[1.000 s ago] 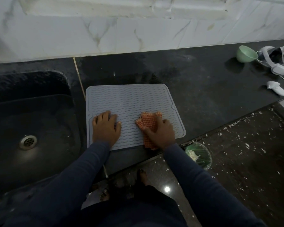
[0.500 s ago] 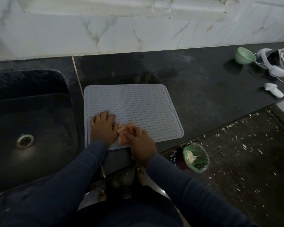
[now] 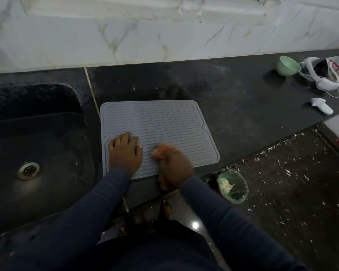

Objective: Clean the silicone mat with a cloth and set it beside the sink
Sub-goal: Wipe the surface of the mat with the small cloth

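Pressing my left hand (image 3: 124,153) flat on the silicone mat (image 3: 159,122), I kept its fingers straight and slightly spread, with nothing held in them; it lay on the mat's near left corner. My right hand (image 3: 174,166) was just beside it over the mat's near edge. It was blurred, but its fingers were curled round the cloth (image 3: 157,151), and only a pale orange scrap showed at the fingertips, touching the wavy ridges. The grey mat lay flat on the dark counter (image 3: 243,114), just to the right of the sink (image 3: 47,133), with its near edge close to the counter's front. The sink's metal drain (image 3: 28,170) showed in the dark basin. Well apart at the far right of the counter stood a green bowl (image 3: 287,66), with a white headset (image 3: 321,77) just beside it and a white controller (image 3: 321,108) nearer to me. On the floor below the counter's edge stood a bin (image 3: 233,186) with a green liner
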`<state>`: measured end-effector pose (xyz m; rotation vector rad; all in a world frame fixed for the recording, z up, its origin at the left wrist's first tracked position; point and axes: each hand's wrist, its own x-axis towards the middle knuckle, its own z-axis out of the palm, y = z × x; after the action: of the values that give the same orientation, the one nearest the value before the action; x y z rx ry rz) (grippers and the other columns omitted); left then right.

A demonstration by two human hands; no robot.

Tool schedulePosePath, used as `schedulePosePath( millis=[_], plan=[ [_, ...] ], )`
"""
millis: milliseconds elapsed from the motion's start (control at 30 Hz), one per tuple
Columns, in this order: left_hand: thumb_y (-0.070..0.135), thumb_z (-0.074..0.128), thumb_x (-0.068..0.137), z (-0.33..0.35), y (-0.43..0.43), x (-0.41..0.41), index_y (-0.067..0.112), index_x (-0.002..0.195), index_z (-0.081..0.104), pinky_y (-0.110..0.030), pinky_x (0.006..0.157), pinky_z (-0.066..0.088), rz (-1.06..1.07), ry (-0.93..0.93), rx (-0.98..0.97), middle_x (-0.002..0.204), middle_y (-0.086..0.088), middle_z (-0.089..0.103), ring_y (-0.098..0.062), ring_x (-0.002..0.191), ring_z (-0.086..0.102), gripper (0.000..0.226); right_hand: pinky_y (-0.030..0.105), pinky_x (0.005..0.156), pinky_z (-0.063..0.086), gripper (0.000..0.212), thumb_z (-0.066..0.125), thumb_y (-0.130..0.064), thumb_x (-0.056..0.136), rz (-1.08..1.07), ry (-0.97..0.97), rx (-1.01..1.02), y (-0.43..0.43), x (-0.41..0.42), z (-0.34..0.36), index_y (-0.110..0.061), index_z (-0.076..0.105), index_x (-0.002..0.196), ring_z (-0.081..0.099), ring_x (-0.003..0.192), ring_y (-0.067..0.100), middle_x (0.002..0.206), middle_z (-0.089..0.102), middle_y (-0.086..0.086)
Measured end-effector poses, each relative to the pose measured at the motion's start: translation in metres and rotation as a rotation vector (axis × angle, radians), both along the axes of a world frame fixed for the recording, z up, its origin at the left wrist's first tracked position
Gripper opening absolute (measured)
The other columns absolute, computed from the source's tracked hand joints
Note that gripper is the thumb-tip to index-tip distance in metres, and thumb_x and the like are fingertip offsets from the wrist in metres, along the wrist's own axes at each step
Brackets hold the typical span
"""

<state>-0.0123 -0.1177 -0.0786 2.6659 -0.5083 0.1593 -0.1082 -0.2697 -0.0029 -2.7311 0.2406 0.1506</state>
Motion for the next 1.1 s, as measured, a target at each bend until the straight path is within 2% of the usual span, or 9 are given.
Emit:
schedulePosePath(
  millis=[100, 167, 300, 467, 633, 733, 800, 900, 1100],
  plan=[
    [0.039, 0.043, 0.086, 0.003, 0.001, 0.0, 0.017, 0.118, 0.061, -0.05, 0.103, 0.027, -0.004, 0.014, 0.013, 0.132, -0.012, 0.052, -0.033, 0.119, 0.045, 0.043, 0.036, 0.09, 0.046, 0.041, 0.046, -0.035, 0.095, 0.134, 0.072, -0.072, 0.006, -0.008, -0.01, -0.034, 0.046, 0.136, 0.055, 0.113, 0.029, 0.134, 0.052, 0.006],
    [0.04, 0.041, 0.088, 0.003, 0.002, -0.001, 0.017, 0.12, 0.059, -0.05, 0.105, 0.025, -0.019, 0.028, 0.013, 0.133, -0.012, 0.05, -0.033, 0.121, 0.043, 0.044, 0.028, 0.077, 0.045, 0.036, 0.046, -0.038, 0.095, 0.124, 0.099, -0.164, -0.045, -0.016, -0.006, -0.043, 0.047, 0.13, 0.059, 0.1, 0.022, 0.126, 0.056, -0.002],
    [0.041, 0.037, 0.089, 0.003, 0.002, -0.001, 0.018, 0.122, 0.057, -0.051, 0.107, 0.024, -0.018, 0.044, 0.016, 0.135, -0.011, 0.048, -0.032, 0.122, 0.042, 0.045, 0.037, 0.088, 0.048, 0.04, 0.047, -0.04, 0.09, -0.241, 0.225, -0.46, -0.144, -0.015, 0.002, -0.031, 0.054, 0.127, 0.06, 0.107, 0.032, 0.125, 0.062, 0.009],
    [0.037, 0.037, 0.091, 0.002, 0.003, 0.0, 0.017, 0.122, 0.057, -0.05, 0.107, 0.023, -0.031, 0.037, 0.013, 0.135, -0.011, 0.048, -0.031, 0.123, 0.041, 0.043, 0.029, 0.071, 0.056, 0.031, 0.046, -0.03, 0.094, -0.068, 0.107, -0.154, -0.044, 0.01, 0.007, -0.033, 0.057, 0.122, 0.067, 0.085, 0.019, 0.114, 0.066, 0.003],
    [0.03, 0.033, 0.087, 0.005, 0.004, 0.0, 0.017, 0.125, 0.057, -0.05, 0.109, 0.021, -0.048, 0.085, 0.041, 0.14, -0.013, 0.046, -0.031, 0.129, 0.039, 0.047, 0.039, 0.088, 0.05, 0.043, 0.05, -0.033, 0.09, 0.089, 0.193, -0.079, -0.001, -0.013, 0.001, -0.037, 0.048, 0.133, 0.06, 0.105, 0.028, 0.124, 0.059, 0.004],
    [0.035, 0.027, 0.089, 0.004, 0.007, -0.001, 0.015, 0.126, 0.057, -0.052, 0.108, 0.026, -0.076, 0.108, 0.077, 0.139, -0.014, 0.048, -0.033, 0.127, 0.042, 0.052, 0.024, 0.062, 0.05, 0.03, 0.052, -0.045, 0.086, 0.031, 0.18, -0.385, -0.098, -0.033, 0.003, -0.043, 0.056, 0.116, 0.059, 0.074, 0.008, 0.096, 0.061, -0.015],
    [0.039, 0.027, 0.09, 0.004, 0.009, -0.001, 0.015, 0.128, 0.057, -0.053, 0.108, 0.029, -0.09, 0.104, 0.107, 0.139, -0.013, 0.049, -0.033, 0.127, 0.044, 0.054, 0.034, 0.076, 0.056, 0.046, 0.047, -0.063, 0.078, -0.177, 0.246, -0.479, -0.148, -0.035, 0.008, -0.041, 0.057, 0.117, 0.066, 0.085, 0.02, 0.105, 0.069, -0.004],
    [0.042, 0.028, 0.09, 0.004, 0.009, 0.0, 0.016, 0.133, 0.053, -0.052, 0.11, 0.024, -0.091, 0.122, 0.114, 0.143, -0.013, 0.045, -0.033, 0.132, 0.039, 0.055, 0.037, 0.097, 0.048, 0.039, 0.042, -0.055, 0.092, -0.215, 0.147, -0.27, -0.119, -0.022, 0.01, -0.042, 0.056, 0.125, 0.058, 0.117, 0.028, 0.135, 0.058, -0.002],
    [0.047, 0.023, 0.088, 0.003, 0.009, -0.001, 0.014, 0.131, 0.054, -0.053, 0.109, 0.025, -0.103, 0.102, 0.087, 0.141, -0.015, 0.047, -0.034, 0.13, 0.041, 0.063, 0.034, 0.092, 0.047, 0.043, 0.052, -0.042, 0.088, -0.01, 0.155, -0.006, 0.005, -0.046, -0.008, -0.04, 0.049, 0.131, 0.059, 0.112, 0.026, 0.127, 0.061, 0.0]
  ],
)
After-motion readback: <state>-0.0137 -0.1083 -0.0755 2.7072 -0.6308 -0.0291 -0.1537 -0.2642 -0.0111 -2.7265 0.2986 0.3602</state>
